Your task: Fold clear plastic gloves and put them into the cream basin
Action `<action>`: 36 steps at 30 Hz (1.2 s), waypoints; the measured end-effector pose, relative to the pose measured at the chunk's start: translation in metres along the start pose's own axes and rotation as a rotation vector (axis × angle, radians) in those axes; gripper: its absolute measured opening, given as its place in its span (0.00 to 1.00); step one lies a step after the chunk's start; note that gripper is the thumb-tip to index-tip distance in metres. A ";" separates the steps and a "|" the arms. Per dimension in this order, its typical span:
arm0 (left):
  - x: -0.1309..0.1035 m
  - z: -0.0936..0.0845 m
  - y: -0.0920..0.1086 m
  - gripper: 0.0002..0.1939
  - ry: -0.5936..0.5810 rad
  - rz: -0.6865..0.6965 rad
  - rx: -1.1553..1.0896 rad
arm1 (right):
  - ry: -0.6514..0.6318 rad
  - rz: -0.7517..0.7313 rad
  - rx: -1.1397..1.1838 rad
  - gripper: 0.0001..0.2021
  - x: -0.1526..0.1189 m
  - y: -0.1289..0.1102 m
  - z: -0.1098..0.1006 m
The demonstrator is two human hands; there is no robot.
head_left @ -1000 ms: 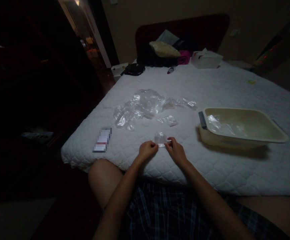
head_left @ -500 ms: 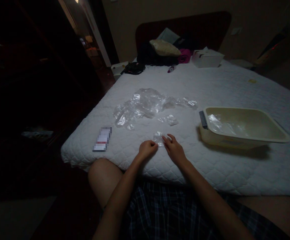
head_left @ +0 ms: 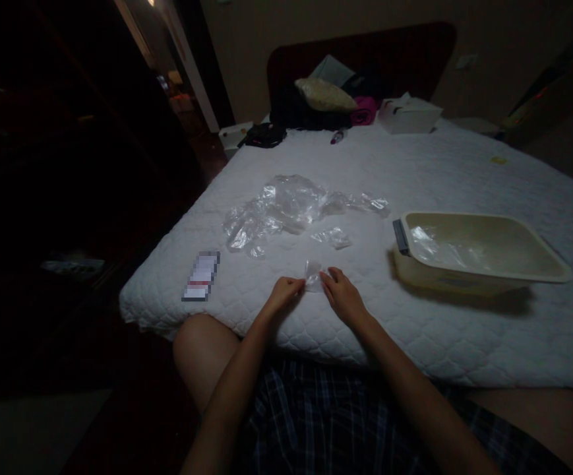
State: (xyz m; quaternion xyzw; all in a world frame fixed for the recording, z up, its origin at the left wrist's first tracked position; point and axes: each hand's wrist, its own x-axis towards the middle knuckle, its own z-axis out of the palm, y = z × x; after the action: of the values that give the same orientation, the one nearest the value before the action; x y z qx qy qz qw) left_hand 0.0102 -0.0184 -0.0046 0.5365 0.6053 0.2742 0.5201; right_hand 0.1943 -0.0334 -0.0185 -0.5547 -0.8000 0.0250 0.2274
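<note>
We note thin, clear, glossy plastic in the small sheet [head_left: 312,281] and the crinkled heap [head_left: 291,201]; matt, quilted cloth in the bedspread [head_left: 444,336]; smooth, hard-looking plastic in the tub [head_left: 449,280]; and matt cloth in the garment [head_left: 330,415].

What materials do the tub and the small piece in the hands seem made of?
Tub: probably rigid plastic, smooth finish, judging by its even, moulded-looking rim. Small piece: likely thin, glossy plastic film; it looks see-through and catches light.

A white quilted bed [head_left: 439,175] stands in the dim room, its dark red headboard [head_left: 415,59] against a beige wall [head_left: 246,59]. At left, warm light [head_left: 151,2] glows beyond a doorway [head_left: 180,92].
</note>
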 end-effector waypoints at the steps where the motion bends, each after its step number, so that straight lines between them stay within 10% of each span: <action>1: 0.000 -0.001 -0.001 0.21 0.024 0.031 -0.026 | -0.003 0.000 0.000 0.17 0.000 0.000 0.000; 6: -0.004 -0.003 -0.004 0.15 0.407 0.506 0.261 | -0.005 0.006 0.031 0.17 0.001 0.001 0.000; 12: 0.005 -0.004 -0.013 0.20 0.353 0.938 0.798 | 0.030 -0.005 0.127 0.17 0.000 0.004 0.001; 36: 0.018 0.000 -0.018 0.17 0.198 0.989 0.783 | 0.067 0.094 0.508 0.16 -0.002 0.014 0.000</action>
State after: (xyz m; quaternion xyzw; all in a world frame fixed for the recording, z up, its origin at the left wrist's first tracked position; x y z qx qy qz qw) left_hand 0.0058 -0.0067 -0.0264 0.8750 0.3866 0.2887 0.0389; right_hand 0.2069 -0.0296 -0.0228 -0.5170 -0.7333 0.2174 0.3843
